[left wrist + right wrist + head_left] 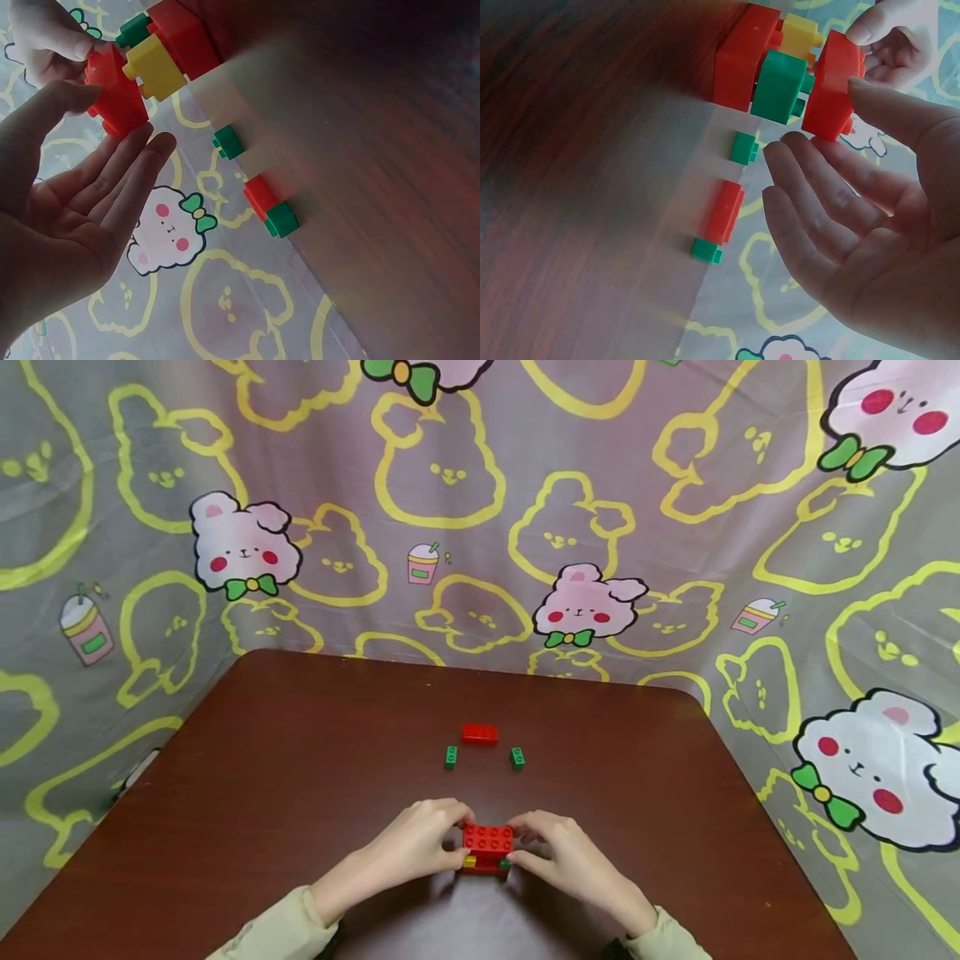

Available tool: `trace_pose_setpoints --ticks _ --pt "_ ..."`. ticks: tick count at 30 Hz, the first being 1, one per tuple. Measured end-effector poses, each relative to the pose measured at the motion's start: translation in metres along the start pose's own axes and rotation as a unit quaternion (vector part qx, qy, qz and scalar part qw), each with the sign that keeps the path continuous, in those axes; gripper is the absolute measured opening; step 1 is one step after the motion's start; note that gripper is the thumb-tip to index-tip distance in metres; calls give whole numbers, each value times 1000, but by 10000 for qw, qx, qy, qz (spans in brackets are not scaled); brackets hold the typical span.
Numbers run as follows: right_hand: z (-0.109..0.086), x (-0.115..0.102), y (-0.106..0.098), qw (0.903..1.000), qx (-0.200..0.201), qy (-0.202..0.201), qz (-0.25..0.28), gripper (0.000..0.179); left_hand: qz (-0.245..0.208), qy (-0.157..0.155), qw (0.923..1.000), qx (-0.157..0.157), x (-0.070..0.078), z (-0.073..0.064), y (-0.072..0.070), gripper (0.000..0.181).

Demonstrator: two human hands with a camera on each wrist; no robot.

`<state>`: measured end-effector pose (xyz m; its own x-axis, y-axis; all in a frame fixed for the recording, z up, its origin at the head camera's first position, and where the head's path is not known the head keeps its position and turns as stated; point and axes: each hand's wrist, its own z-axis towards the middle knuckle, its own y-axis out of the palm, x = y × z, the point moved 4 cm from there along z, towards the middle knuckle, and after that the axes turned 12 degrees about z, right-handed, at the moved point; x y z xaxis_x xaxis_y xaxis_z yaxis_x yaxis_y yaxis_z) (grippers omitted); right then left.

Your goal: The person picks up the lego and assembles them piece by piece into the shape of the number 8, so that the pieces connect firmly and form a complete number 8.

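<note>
Both hands hold a red building brick (488,838) with studs on top, one hand at each end. My left hand (416,839) pinches its left end between thumb and fingers, and my right hand (566,852) does the same at the right end. Right under that brick are a yellow brick (156,67) on the left and a green brick (780,88) on the right. These two sit on a lower red brick (746,60), which rests on the table. In the right wrist view, a narrow gap shows between the green brick's studs and the held brick.
Farther back on the brown table (337,735) lies another red brick (480,734). A small green brick (451,757) is near its left end and a second small green one (517,758) near its right. A patterned curtain (480,552) hangs behind and beside the table.
</note>
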<state>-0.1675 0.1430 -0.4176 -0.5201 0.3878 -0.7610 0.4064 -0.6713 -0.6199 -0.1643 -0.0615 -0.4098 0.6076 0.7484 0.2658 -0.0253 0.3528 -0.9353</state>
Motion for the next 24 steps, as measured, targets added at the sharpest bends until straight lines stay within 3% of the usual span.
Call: trace_pose_setpoints --ticks 8,15,24 --pt "-3 3 -3 9997 31 -65 -219 24 -34 23 9996 -271 4 3 3 24" --pt "-2 5 -6 9995 52 -91 -307 25 121 57 9997 -181 4 7 5 24" --pt "-1 5 -7 9992 -35 7 -394 24 52 84 9995 -288 5 8 4 23"
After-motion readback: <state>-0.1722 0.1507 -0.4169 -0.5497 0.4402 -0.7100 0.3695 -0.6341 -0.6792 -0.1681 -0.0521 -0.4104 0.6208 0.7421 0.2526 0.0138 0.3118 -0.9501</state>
